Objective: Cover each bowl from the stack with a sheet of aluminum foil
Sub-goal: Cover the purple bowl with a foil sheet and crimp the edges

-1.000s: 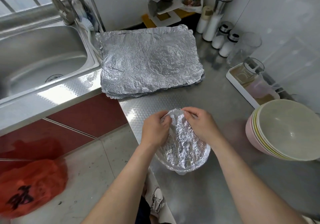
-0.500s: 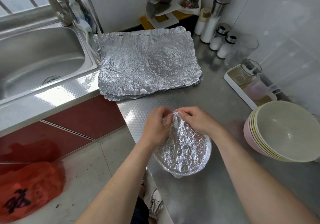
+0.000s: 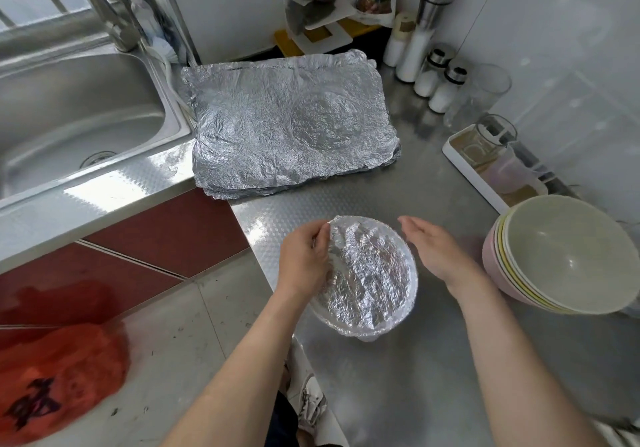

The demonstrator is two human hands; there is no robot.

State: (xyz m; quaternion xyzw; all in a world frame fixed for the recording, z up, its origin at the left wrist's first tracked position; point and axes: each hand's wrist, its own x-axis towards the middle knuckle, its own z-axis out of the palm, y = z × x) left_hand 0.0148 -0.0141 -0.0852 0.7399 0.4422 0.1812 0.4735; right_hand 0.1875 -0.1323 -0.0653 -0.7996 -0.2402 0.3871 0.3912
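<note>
Change: since the frame half a second back, I saw the right hand (image 3: 438,256) lift off the far rim and swing out to the bowl's right; the foil flap both hands had been pinching there now lay flat.
Task thing: the foil-covered bowl (image 3: 372,278) sat on the steel counter (image 3: 398,190), close to its front edge, foil tucked round the whole rim.
Left hand: my left hand (image 3: 304,261) was curled against the bowl's left rim, fingers pressing the foil there; closed on the bowl's edge.
Right hand: open, fingers straight, palm turned toward the bowl, just beside its right rim and, as far as I could tell, not touching it; it held nothing.
Stack of bowls: the stack of bowls (image 3: 568,256) stood to the right of the covered bowl, tilted, top bowl bare inside.
Foil sheets: the pile of foil sheets (image 3: 291,128) lay beyond the covered bowl, toward the sink (image 3: 79,114), its long axis running left to right.
Key relation: I judged this bowl about done; the stack lay on the free right hand's side, so that hand was nearer for the next bowl, while the sheets lay straight ahead of both.
Risk: crinkled foil could spring loose at the near edge once released.
</note>
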